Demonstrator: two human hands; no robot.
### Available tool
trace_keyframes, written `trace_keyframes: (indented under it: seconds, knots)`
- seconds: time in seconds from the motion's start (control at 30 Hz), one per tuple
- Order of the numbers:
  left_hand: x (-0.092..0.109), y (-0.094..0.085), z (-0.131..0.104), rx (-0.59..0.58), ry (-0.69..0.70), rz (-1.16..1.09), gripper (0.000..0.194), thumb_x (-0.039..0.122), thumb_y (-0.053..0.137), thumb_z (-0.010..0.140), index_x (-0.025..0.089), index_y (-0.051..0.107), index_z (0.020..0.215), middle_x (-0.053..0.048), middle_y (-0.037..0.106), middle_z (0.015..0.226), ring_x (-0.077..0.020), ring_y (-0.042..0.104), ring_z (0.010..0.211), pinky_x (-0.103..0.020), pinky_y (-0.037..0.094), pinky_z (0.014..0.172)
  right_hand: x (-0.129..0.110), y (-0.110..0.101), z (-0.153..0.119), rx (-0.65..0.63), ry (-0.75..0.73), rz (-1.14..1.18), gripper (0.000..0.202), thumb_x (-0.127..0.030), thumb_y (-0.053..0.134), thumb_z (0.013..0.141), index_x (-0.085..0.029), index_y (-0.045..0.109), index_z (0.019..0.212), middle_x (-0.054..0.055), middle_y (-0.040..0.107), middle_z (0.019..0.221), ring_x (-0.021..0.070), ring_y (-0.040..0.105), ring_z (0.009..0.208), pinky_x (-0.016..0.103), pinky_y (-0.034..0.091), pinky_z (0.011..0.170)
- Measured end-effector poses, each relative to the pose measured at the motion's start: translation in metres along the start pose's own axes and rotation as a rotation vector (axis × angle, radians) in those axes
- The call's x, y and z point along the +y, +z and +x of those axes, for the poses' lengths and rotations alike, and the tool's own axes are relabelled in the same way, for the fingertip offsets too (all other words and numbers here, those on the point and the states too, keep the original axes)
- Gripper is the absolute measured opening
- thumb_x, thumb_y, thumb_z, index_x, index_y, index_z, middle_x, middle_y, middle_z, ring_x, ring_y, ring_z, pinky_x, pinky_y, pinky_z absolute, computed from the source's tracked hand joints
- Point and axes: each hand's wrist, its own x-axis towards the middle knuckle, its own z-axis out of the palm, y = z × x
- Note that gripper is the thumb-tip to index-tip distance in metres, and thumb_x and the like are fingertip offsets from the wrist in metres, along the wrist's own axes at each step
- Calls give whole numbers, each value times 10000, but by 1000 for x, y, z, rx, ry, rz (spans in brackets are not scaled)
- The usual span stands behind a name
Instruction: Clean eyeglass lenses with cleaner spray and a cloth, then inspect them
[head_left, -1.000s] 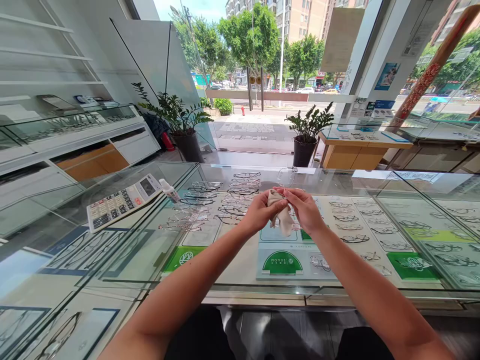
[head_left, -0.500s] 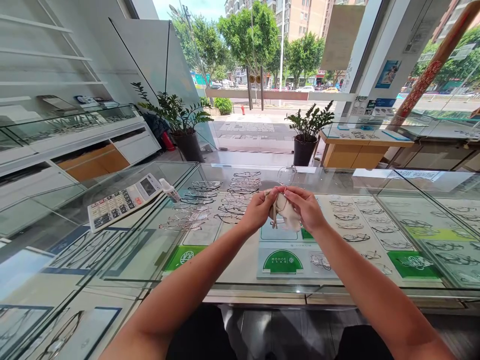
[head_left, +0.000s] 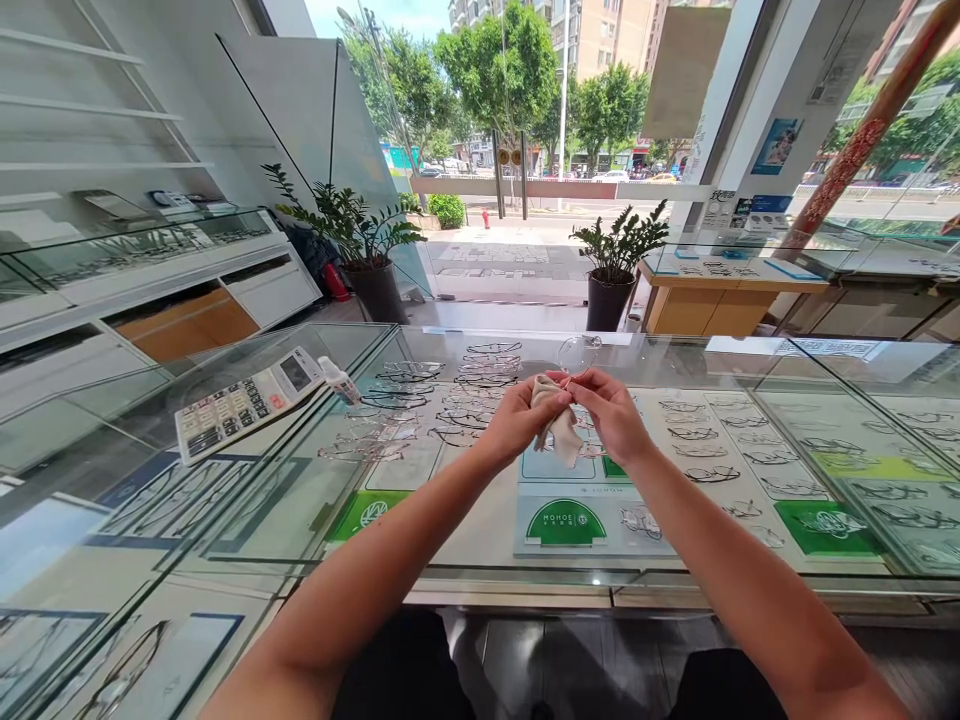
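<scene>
In the head view, the left hand (head_left: 517, 415) is clamped on a pale cloth (head_left: 561, 442) and the right hand (head_left: 613, 415) seems to pinch thin-rimmed eyeglasses (head_left: 580, 352), both held close together above the glass bench (head_left: 480, 574). The cloth looks soft and limp, easily bunched in the fingertips; the eyeglasses look light, springy and fragile, their lenses likely slippery, so the bridge or rim offers the safest hold.

Cloth (head_left: 556, 432), plain beige; calculator (head_left: 268, 378), white with dark, pale and red keys (head_left: 231, 411); bottle (head_left: 339, 382), white; sign (head_left: 566, 534), green with white lettering (head_left: 557, 519); pole (head_left: 892, 100), brown with red mottling (head_left: 847, 165).
</scene>
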Motion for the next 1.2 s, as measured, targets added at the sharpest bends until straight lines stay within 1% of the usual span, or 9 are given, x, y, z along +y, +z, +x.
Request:
trace_keyframes:
  seconds: [0.13,0.27,0.37,0.53,0.67,0.8,1.0,1.13,1.2]
  knots:
    - [-1,3,0,20,28,25,666,698,813,850,132,760,1196,-34,741,758,-154,675,654,-248,504,595,2,-1,0,-49,-10,-10,193,-444,897,849,-292,795,911,20,839,1065,222,755,1036,367,597,938]
    - [-3,2,1,62,3,50,745,800,731,856,129,776,1176,-31,725,705,-156,649,607,-260,497,572,5,-3,2,-17,-7,-34,221,-441,926,815,-286,798,909,17,834,1011,200,740,931,335,597,842]
    - [-1,0,1,19,-1,56,731,781,776,829,139,784,1176,-33,741,769,-151,659,668,-250,502,608,4,-4,3,2,21,-19,215,-453,912,830,-283,798,898,26,840,1061,197,741,910,323,588,779]
    - [3,2,-1,-16,-40,7,680,598,917,785,153,741,1268,-28,753,833,-152,684,719,-253,529,664,1,-4,3,-8,-11,-26,208,-453,919,827,-290,800,880,24,848,1048,229,760,1046,368,600,926]
    - [4,3,-1,40,-18,29,695,717,803,842,142,760,1230,-8,698,707,-146,636,614,-250,472,578,3,-5,3,-62,-18,-38,176,-447,893,861,-301,805,906,13,841,1052,218,755,1047,383,584,1009]
    - [1,1,0,65,-42,59,696,768,752,844,141,798,1143,-25,715,745,-152,624,664,-250,455,599,4,-6,3,-4,-6,-38,183,-425,913,833,-291,796,875,2,828,985,187,734,973,329,576,939]
    - [-6,-7,8,136,-80,-4,600,738,823,788,151,768,898,-19,704,796,-141,596,738,-250,478,695,-7,-11,8,134,14,41,202,-431,875,836,-275,750,864,19,834,1057,190,719,913,338,583,829]
    - [-4,-10,12,291,35,-55,623,748,827,782,175,765,1017,-43,746,936,-185,665,894,-284,536,827,-12,-17,14,233,-157,-28,162,-408,825,871,-263,753,875,20,812,977,193,715,958,345,566,892]
    - [-2,-7,8,294,151,53,602,749,754,867,187,774,1084,-62,758,1000,-213,680,976,-316,546,899,-10,-16,13,254,-205,-73,164,-414,807,890,-260,754,894,22,800,971,202,713,984,363,559,940]
